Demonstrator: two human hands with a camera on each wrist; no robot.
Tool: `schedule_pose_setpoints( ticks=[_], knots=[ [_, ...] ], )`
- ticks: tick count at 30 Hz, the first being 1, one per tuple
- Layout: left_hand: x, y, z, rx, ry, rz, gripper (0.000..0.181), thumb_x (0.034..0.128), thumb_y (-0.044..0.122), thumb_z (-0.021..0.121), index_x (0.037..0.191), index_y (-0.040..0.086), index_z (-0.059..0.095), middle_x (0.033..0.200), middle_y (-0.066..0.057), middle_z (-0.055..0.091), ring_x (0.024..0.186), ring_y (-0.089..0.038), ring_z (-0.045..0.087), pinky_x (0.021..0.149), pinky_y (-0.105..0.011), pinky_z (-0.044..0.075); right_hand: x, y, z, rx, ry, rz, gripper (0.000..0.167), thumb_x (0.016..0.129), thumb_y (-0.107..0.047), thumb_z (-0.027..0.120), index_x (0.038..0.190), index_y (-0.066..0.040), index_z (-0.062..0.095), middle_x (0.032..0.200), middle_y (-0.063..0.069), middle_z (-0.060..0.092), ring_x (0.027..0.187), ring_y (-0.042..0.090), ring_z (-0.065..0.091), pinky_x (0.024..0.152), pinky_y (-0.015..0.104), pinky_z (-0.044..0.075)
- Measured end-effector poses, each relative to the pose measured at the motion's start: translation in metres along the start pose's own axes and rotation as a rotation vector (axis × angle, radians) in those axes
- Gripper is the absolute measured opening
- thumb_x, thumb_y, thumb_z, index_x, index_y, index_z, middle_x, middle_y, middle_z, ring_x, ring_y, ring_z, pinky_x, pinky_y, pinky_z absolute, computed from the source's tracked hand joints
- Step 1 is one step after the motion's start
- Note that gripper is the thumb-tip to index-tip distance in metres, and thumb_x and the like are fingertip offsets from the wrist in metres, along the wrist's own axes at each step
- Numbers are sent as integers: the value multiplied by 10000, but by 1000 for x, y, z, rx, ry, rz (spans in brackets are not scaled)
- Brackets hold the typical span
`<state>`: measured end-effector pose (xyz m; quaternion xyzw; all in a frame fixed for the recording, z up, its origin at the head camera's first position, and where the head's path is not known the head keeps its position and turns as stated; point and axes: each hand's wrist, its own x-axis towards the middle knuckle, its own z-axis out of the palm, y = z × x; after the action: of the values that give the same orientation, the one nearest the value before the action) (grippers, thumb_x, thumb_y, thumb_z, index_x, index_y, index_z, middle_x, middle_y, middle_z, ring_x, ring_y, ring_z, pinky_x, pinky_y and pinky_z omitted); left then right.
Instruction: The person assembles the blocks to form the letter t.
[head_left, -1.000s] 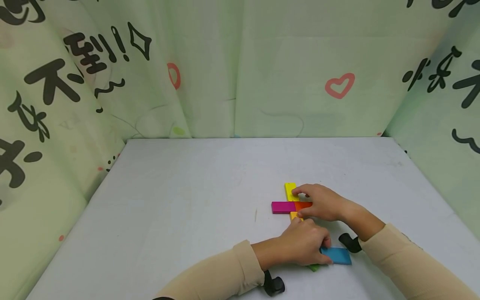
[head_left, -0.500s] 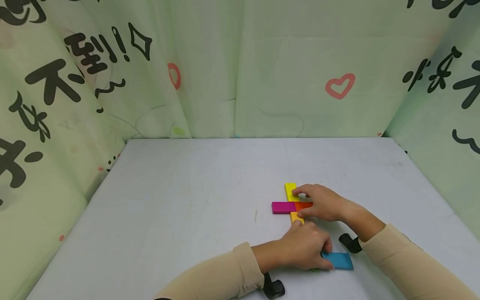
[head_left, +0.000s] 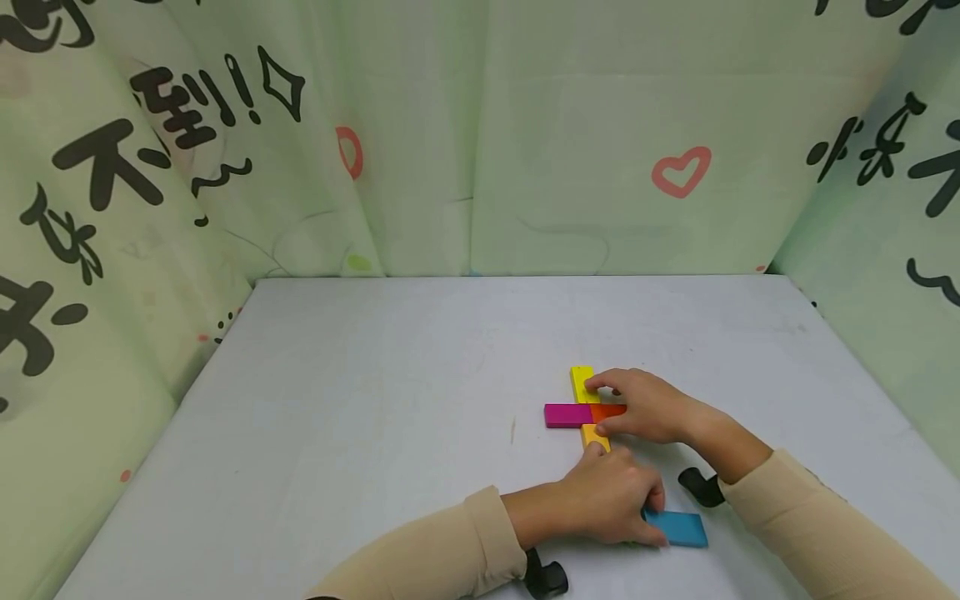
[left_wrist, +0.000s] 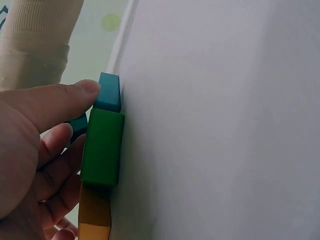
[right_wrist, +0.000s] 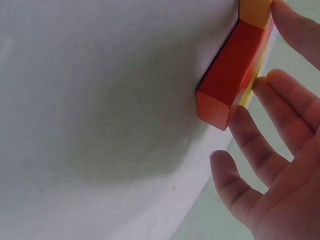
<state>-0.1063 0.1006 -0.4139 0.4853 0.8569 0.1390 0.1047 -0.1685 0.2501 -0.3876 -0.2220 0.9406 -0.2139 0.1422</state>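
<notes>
In the head view my left hand (head_left: 611,496) pinches a blue block (head_left: 682,529) between thumb and fingers. A green block (left_wrist: 102,147) lies against the blue one in the left wrist view, with an amber block (left_wrist: 95,220) following it; the palm side of the green block is mostly hidden from above. My right hand (head_left: 652,404) has relaxed, spread fingers. Its index finger touches a yellow block (head_left: 581,381), and its thumb rests at the amber block. Between them lie a red-orange block (right_wrist: 232,62), partly covered, and a magenta block (head_left: 567,415), joined in a cross shape.
The blocks lie on a white table (head_left: 375,400), right of its middle. A pale green curtain (head_left: 555,167) with black writing and red hearts stands around the back and sides. Black wrist mounts (head_left: 547,577) hang beneath the sleeves.
The blue block has slid toward the near edge, with my left thumb and fingers moving along slightly. Less green shows beneath the left hand. The right hand stays put.
</notes>
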Motion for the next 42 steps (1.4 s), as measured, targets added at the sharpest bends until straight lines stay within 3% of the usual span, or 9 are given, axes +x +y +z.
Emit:
schedule_pose_setpoints(
  ticks=[9, 24, 32, 42],
  knots=[
    [-5, -5, -4, -34, -47, -15, 281, 813, 540, 788, 954, 314, 698, 749, 274, 518, 849, 38, 418, 737, -221, 286, 0, 0, 0, 8, 4, 15, 574, 840, -268, 811, 1309, -16, 596, 1294, 188, 597, 1133, 405, 575, 928, 554, 484],
    [-10, -13, -6, -55, -89, 31, 326, 807, 541, 789, 1017, 317, 680, 856, 276, 538, 937, 44, 406, 841, -306, 257, 1, 1, 0, 3, -3, 21, 560, 845, -258, 806, 1310, -23, 599, 1298, 192, 598, 1144, 412, 566, 936, 566, 476],
    [-13, -13, -5, -43, -93, 32, 297, 829, 531, 775, 1022, 323, 686, 860, 282, 526, 959, 48, 404, 882, -334, 257, 1, 0, 0, -1, 0, 29, 567, 842, -264, 808, 1314, -30, 599, 1306, 200, 593, 1148, 417, 567, 929, 567, 482],
    [-8, -7, -4, -44, -63, 14, 278, 841, 542, 761, 990, 322, 677, 801, 277, 512, 959, 30, 415, 839, -306, 257, 0, 0, -1, 6, -8, 8, 558, 852, -268, 801, 1308, -20, 596, 1298, 186, 596, 1137, 409, 575, 941, 566, 470]
  ],
)
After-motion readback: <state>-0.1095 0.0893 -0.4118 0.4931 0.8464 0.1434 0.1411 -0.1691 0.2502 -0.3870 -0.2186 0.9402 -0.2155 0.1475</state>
